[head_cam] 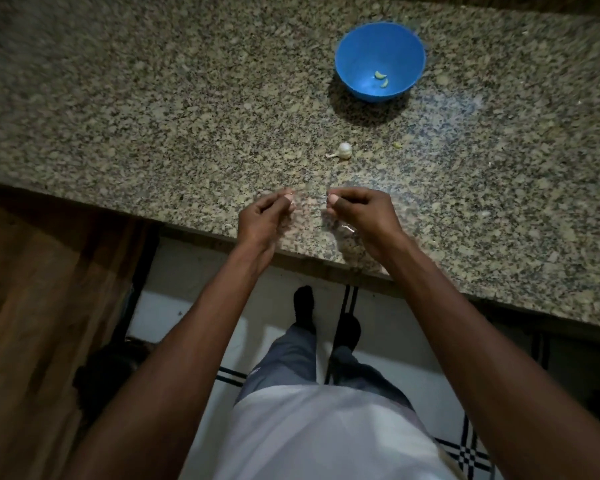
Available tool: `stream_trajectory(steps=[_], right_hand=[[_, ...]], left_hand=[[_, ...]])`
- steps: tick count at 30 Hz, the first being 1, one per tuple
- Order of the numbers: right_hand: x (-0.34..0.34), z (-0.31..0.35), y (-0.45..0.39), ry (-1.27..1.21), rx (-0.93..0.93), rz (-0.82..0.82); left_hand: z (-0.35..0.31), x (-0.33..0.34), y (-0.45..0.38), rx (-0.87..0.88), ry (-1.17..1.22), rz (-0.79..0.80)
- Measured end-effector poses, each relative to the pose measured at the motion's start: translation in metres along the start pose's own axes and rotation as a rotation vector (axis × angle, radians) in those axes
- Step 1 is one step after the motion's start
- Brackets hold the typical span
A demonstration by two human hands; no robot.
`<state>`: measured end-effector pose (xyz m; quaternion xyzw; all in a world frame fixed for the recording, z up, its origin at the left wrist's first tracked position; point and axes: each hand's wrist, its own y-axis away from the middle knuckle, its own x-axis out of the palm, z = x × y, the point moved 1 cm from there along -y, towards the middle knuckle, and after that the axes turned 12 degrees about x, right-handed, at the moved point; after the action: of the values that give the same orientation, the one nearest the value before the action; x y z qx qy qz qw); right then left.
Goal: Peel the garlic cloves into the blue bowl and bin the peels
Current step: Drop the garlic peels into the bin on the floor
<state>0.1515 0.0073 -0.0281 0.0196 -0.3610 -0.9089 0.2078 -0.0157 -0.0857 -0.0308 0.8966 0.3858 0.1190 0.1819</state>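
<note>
At 12 o'clock from right hand (pixel 359 216), garlic bulb (pixel 344 150) lies stem toward 8; blue bowl (pixel 361 36) beyond at 12. Left hand (pixel 265 220) farther. Both hands' fingers curled, pinching something small, contents unclear.

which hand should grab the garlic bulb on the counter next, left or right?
Right, probably. The garlic bulb lies ahead of the right hand, a little closer to it than to the left hand. Both hands look pinched shut; what they hold is too blurred to tell.

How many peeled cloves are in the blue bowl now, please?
2: both lie on the bowl floor, toward its right side, one clove just above the other. None seems hidden.
</note>
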Motion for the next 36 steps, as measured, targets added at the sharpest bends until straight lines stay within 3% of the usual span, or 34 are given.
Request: stream_trajectory(steps=[5, 10, 22, 30, 36], right_hand=[[0.083, -0.004, -0.001, 0.069, 0.015, 0.154], [0.197, -0.026, 0.019, 0.244, 0.040, 0.329], [0.488, -0.168, 0.132, 0.524, 0.134, 0.720], [0.575, -0.262, 0.167, 0.761, 0.203, 0.792], [0.605, -0.310, 0.176, 0.910, 0.228, 0.760]], left_hand=[[-0.009, -0.064, 0.004, 0.043, 0.229, -0.150], [-0.008, -0.184, 0.031, 0.094, 0.344, -0.348], [0.035, -0.493, 0.142, 0.156, 0.528, -0.872], [0.081, -0.586, 0.206, 0.068, 0.627, -1.119], [0.112, -0.620, 0.239, 0.034, 0.684, -1.189]])
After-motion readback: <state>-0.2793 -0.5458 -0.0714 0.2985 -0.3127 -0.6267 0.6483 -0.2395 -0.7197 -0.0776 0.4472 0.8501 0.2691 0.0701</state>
